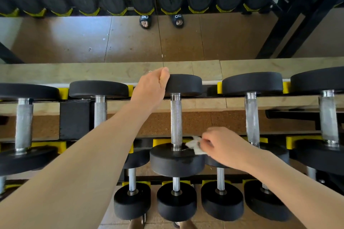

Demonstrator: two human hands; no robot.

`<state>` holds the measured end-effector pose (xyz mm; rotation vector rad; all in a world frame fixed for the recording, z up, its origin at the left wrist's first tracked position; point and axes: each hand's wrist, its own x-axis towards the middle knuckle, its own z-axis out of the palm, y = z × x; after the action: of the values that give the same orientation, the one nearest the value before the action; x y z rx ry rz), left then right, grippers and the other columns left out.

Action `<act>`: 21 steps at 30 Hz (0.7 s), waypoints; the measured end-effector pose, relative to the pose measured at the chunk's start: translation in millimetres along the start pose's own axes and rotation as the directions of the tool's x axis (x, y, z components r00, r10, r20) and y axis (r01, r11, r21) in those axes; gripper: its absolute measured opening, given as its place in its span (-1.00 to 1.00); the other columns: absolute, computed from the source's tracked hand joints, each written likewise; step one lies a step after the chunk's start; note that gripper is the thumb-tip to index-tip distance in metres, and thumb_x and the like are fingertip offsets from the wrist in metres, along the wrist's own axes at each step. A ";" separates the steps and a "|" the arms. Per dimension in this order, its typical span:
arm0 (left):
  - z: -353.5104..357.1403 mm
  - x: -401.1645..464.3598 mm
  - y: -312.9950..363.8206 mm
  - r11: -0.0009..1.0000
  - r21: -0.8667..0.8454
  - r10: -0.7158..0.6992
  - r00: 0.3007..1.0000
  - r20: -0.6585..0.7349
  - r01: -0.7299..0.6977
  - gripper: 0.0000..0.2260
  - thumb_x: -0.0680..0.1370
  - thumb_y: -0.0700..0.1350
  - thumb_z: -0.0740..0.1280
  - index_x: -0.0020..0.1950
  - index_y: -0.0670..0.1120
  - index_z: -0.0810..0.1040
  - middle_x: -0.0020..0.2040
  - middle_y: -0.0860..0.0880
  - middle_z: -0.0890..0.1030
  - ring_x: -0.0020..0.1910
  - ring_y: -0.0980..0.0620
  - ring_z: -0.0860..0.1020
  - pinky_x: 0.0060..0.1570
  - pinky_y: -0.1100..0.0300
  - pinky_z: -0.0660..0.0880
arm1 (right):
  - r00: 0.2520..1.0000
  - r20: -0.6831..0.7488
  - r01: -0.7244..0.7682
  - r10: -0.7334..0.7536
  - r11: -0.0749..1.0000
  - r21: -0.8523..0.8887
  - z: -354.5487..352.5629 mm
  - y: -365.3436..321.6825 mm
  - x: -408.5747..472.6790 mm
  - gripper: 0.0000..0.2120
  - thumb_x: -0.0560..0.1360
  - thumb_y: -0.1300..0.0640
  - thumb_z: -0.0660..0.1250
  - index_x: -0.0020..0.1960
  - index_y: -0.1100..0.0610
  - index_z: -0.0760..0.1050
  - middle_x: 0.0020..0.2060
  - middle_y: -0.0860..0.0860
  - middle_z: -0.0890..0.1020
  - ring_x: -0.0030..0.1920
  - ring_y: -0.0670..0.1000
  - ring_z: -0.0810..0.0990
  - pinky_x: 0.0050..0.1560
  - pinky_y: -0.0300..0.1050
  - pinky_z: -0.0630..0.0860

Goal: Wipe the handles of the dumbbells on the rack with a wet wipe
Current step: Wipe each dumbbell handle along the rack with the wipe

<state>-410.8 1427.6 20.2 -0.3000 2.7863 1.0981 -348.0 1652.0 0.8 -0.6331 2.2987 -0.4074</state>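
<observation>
Left hand (151, 89) we see gripping the dumbbell (176, 122) far head, right hand (221, 145) pinching the wet wipe (195, 145) beside its handle (176, 119).

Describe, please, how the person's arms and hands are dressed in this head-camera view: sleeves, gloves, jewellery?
Both forearms are bare as far as the frame shows, with no sleeves, wristbands or watch visible. Neither the left hand nor the right hand wears a glove. A thin silver-coloured ring shows on one of the left fingers; none is visible on the right.
</observation>
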 end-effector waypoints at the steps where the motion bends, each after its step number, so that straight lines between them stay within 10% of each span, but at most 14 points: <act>1: 0.3 0.6 -0.8 1.000 -0.005 -0.006 1.000 -0.001 0.006 -0.61 0.74 0.04 -0.05 -0.26 0.03 0.29 -0.30 -0.02 0.37 -0.29 0.05 0.37 -0.29 0.13 0.30 | 0.997 -0.062 -0.046 0.051 0.996 0.078 -0.4 2.7 1.9 -0.77 0.62 -0.08 0.18 -0.09 0.03 0.48 -0.25 -0.09 0.51 -0.28 -0.09 0.54 -0.29 -0.28 0.44; 4: 1.7 1.5 -1.2 1.000 -0.016 -0.017 1.000 -0.006 0.017 -0.60 0.74 0.04 -0.04 -0.27 0.03 0.27 -0.30 -0.02 0.36 -0.29 0.03 0.36 -0.29 0.10 0.30 | 0.989 -0.125 -0.020 0.079 0.909 0.417 2.6 -22.8 7.7 -0.81 0.57 -0.12 0.27 0.02 -0.01 0.45 -0.24 -0.11 0.54 -0.36 -0.17 0.50 -0.38 -0.32 0.44; 9: 1.6 1.8 -1.9 1.000 -0.014 -0.010 1.000 -0.006 0.010 -0.60 0.74 0.03 -0.04 -0.28 0.02 0.26 -0.31 -0.02 0.35 -0.29 0.04 0.36 -0.28 0.09 0.31 | 0.988 -0.101 0.124 -0.116 0.989 0.080 20.6 -56.6 5.2 -0.65 0.59 -0.22 0.15 0.14 -0.02 0.54 0.04 -0.08 0.44 0.05 -0.08 0.38 0.05 -0.18 0.36; 12: 1.4 2.9 -4.3 1.000 -0.019 -0.011 1.000 0.001 0.011 -0.60 0.74 0.04 -0.04 -0.28 0.02 0.26 -0.30 -0.03 0.36 -0.29 0.02 0.36 -0.27 0.07 0.30 | 0.995 -0.035 0.095 -0.090 0.980 0.175 13.9 -45.6 4.6 -0.74 0.62 -0.14 0.16 0.00 -0.02 0.52 -0.02 -0.06 0.48 -0.01 -0.07 0.41 0.00 -0.18 0.36; 18: 2.0 4.0 -7.1 0.999 -0.033 0.005 1.000 0.016 -0.005 -0.61 0.74 0.05 -0.04 -0.26 0.03 0.29 -0.29 -0.03 0.37 -0.30 0.03 0.38 -0.29 0.09 0.32 | 0.951 -0.107 -0.275 0.291 0.950 0.149 14.8 8.1 9.3 -0.88 0.59 -0.01 0.26 -0.06 0.02 0.45 -0.17 -0.05 0.56 -0.21 -0.14 0.53 -0.18 -0.24 0.52; 21: 1.8 5.1 -9.3 0.999 -0.029 0.021 1.000 0.018 -0.020 -0.61 0.74 0.06 -0.04 -0.25 0.04 0.30 -0.29 -0.03 0.39 -0.30 0.02 0.40 -0.30 0.09 0.34 | 0.940 -0.176 -0.198 0.293 0.887 0.417 10.4 -12.7 14.9 -0.89 0.56 -0.01 0.32 0.04 -0.01 0.46 -0.10 -0.12 0.56 -0.16 -0.22 0.52 -0.26 -0.35 0.40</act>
<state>-413.5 1421.5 11.7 -0.2639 2.7664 1.1403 -345.9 1632.2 -8.9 -0.0883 2.3781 -0.8313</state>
